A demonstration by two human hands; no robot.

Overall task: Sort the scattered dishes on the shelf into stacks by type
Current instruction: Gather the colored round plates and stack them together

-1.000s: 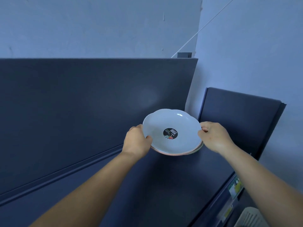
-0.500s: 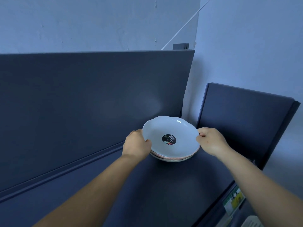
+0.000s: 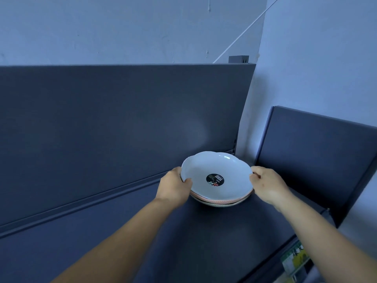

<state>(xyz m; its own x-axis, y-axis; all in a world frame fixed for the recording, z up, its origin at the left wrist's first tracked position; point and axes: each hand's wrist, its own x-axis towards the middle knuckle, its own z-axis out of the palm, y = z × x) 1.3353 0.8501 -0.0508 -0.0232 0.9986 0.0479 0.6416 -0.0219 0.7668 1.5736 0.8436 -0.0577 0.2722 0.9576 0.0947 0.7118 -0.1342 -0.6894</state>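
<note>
A small stack of shallow white bowls with scalloped rims sits on the dark shelf [image 3: 183, 242] near its far right corner. The top bowl [image 3: 230, 170] has a round black sticker in its middle; a pink-edged bowl [image 3: 224, 200] and a pale one lie under it. My left hand [image 3: 173, 189] grips the stack's left rim, thumb over the edge. My right hand [image 3: 267, 185] grips the right rim. Both forearms reach in from the bottom of the view.
A tall dark back panel [image 3: 112, 129] runs behind the shelf, with a ridge along its base. A dark side panel [image 3: 316, 160] closes the right end. A price label [image 3: 293, 260] sits on the shelf's front edge. Pale walls rise behind.
The bowl held in both hands came down onto the bowls below it and now rests on the stack. Both hands stay on the rim.
</note>
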